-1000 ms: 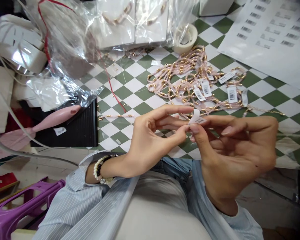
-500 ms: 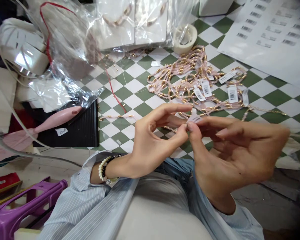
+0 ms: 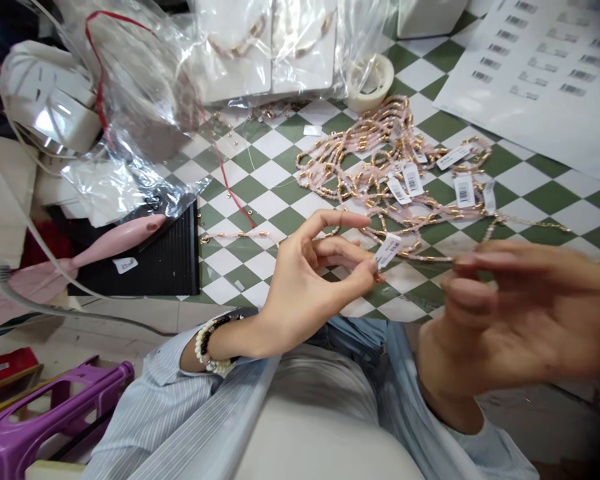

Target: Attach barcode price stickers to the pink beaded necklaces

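Observation:
My left hand (image 3: 315, 287) pinches the beaded strand beside a small white tag (image 3: 388, 249) between thumb and fingertips. The tag lies folded on the strand, its print facing up. To the right, my right hand (image 3: 520, 313) is apart from the tag and smeared by motion; whether its fingers hold anything is not clear. Beyond the hands lies a pile of pink and gold beaded strands (image 3: 355, 153), with several white barcode tags, one of them here (image 3: 464, 191). A short beaded end (image 3: 240, 234) rests left of my left hand.
The checked tabletop (image 3: 275, 158) holds a tape roll (image 3: 370, 83), bagged jewellery cards (image 3: 235, 53) and a barcode label sheet (image 3: 540, 80). At the left are a pink handled object (image 3: 120, 239), a black tray (image 3: 180, 267) and a white device (image 3: 50, 100). A purple stool (image 3: 55, 413) stands below.
My right hand has let go of the tag and moved right, away from my left hand. The tag now shows more of its printed face, while my left hand stays nearly in place.

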The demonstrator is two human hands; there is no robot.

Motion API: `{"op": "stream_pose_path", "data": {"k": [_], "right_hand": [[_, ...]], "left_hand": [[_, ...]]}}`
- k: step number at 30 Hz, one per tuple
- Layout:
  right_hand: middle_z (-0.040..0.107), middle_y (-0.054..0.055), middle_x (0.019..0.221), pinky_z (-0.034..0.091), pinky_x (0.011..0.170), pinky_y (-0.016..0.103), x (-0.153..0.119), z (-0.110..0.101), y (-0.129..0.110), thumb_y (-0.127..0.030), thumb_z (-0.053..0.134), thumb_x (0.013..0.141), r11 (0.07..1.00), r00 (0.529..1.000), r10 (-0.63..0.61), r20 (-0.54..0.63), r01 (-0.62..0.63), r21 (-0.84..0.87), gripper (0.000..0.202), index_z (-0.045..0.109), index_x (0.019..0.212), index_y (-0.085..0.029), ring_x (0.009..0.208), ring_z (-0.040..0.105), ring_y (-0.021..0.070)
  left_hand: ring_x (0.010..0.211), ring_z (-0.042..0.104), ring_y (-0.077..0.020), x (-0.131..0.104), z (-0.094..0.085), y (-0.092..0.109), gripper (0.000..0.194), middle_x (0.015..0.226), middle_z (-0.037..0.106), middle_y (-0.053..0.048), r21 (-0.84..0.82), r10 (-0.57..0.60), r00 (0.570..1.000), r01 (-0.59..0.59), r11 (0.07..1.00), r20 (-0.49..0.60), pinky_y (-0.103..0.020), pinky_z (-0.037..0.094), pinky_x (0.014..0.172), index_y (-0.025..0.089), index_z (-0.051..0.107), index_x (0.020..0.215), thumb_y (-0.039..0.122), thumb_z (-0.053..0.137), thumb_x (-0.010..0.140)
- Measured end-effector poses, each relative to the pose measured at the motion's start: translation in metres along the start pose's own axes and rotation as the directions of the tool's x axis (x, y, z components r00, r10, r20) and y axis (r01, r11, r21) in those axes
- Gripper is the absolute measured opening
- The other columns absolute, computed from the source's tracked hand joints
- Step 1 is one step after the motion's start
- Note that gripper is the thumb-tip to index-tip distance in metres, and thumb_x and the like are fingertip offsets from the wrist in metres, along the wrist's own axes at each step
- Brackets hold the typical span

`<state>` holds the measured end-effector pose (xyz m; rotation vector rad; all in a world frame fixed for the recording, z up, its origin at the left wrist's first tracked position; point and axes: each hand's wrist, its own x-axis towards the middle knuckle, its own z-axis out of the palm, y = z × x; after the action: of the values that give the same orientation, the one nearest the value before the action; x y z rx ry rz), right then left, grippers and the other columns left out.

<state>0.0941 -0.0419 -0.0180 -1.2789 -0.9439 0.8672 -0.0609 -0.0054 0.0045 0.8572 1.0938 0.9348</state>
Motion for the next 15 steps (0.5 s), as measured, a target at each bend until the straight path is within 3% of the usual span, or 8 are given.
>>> {"op": "stream_pose_path", "data": {"k": [2,4,6,10,15], "right_hand": [[0.067,0.001,0.100,0.056,0.078,0.031,-0.002,0.005,-0.003,-0.033,0.078,0.086,0.998,0.996,0.061,-0.059,-0.063,-0.018,0.017,0.076,0.101,-0.027,0.093,0.066,0.0170],[0.071,0.002,0.096,0.059,0.079,0.030,-0.003,0.009,-0.005,-0.039,0.078,0.086,0.974,0.968,0.222,0.116,-0.226,0.021,0.020,0.078,0.100,-0.025,0.087,0.068,0.0157],[0.074,0.001,0.098,0.061,0.079,0.028,-0.004,0.012,-0.006,-0.038,0.081,0.083,0.939,0.917,0.308,0.252,-0.335,0.072,0.022,0.078,0.102,-0.027,0.087,0.070,0.0149],[0.075,-0.001,0.102,0.061,0.086,0.025,-0.005,0.015,-0.004,-0.024,0.082,0.083,0.929,0.916,0.317,0.247,-0.352,0.111,0.016,0.079,0.098,-0.029,0.095,0.072,0.0132],[0.076,-0.003,0.097,0.060,0.090,0.025,-0.005,0.020,-0.001,-0.021,0.080,0.085,0.926,0.929,0.291,0.230,-0.334,0.176,0.013,0.080,0.095,-0.029,0.096,0.073,0.0118]], "left_hand": [[0.073,0.078,-0.0180,-0.001,-0.002,0.002,0.037,0.074,0.076,0.001,-0.024,-0.031,0.999,0.031,0.999,0.019,-0.028,0.064,0.075,0.021,0.060,0.108,0.023,0.085,0.080],[0.074,0.078,-0.0180,-0.002,-0.003,0.002,0.044,0.075,0.076,0.001,-0.040,-0.033,0.999,0.034,0.999,0.035,-0.028,0.064,0.077,0.021,0.060,0.107,0.028,0.089,0.076],[0.074,0.078,-0.0179,-0.003,-0.003,0.002,0.047,0.077,0.077,0.001,-0.052,-0.025,0.999,0.028,0.998,0.046,-0.028,0.064,0.077,0.021,0.060,0.108,0.028,0.091,0.074],[0.075,0.078,-0.0175,-0.005,-0.003,0.001,0.048,0.081,0.079,0.000,-0.060,-0.010,0.999,0.012,0.998,0.041,-0.026,0.064,0.075,0.022,0.060,0.108,0.025,0.092,0.072],[0.074,0.076,-0.0138,-0.006,-0.003,0.001,0.047,0.079,0.078,0.002,-0.025,0.027,1.000,-0.027,0.999,0.015,-0.023,0.062,0.075,0.022,0.059,0.108,0.020,0.091,0.073]]}}
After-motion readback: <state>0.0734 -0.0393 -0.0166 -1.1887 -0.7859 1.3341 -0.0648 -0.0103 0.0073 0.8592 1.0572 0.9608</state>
